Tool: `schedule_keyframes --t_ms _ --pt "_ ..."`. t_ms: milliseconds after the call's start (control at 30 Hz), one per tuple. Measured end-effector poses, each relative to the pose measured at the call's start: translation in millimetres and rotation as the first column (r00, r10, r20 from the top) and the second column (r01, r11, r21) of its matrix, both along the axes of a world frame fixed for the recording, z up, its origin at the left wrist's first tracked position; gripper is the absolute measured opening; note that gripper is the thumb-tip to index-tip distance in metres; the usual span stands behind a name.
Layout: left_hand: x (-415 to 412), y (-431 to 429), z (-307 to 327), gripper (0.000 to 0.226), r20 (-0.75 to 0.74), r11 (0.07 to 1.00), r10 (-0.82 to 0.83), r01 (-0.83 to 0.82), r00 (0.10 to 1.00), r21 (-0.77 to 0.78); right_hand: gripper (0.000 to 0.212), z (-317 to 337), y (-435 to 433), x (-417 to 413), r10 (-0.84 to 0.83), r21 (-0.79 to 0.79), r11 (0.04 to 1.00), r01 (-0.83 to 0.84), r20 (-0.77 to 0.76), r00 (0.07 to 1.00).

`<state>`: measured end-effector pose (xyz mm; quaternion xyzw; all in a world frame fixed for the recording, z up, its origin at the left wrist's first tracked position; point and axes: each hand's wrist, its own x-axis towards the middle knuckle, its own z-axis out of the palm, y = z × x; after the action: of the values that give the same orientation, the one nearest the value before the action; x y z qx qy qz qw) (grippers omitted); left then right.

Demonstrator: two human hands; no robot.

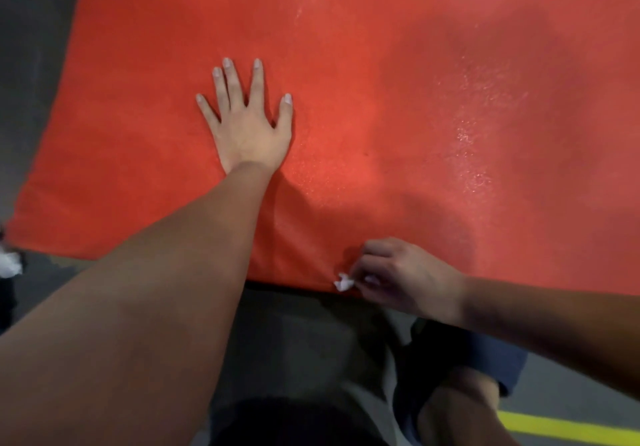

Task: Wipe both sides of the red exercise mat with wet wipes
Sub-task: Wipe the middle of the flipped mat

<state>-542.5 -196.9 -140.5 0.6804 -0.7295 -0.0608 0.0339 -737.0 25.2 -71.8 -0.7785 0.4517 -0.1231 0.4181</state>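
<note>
head | red mat (381, 82) glistens wet | left hand (247, 123) flat, fingers spread | right hand (398, 276) pinches wipe (343, 282)

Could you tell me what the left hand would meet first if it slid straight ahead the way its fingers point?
Nothing, it seems: the left hand lies flat on the red mat, and ahead of its fingers only bare mat shows up to the picture's top edge.
</note>
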Motion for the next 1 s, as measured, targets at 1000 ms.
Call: schedule_keyframes --t_ms 1000 --pt "-20.0 -30.1 19.7 0.049 -0.003 0.991 0.037 -0.037 0.999 -0.128 0.023 -37.1 -162.9 -64.6 -0.399 -0.451 0.85 0.272 -0.214 0.892"
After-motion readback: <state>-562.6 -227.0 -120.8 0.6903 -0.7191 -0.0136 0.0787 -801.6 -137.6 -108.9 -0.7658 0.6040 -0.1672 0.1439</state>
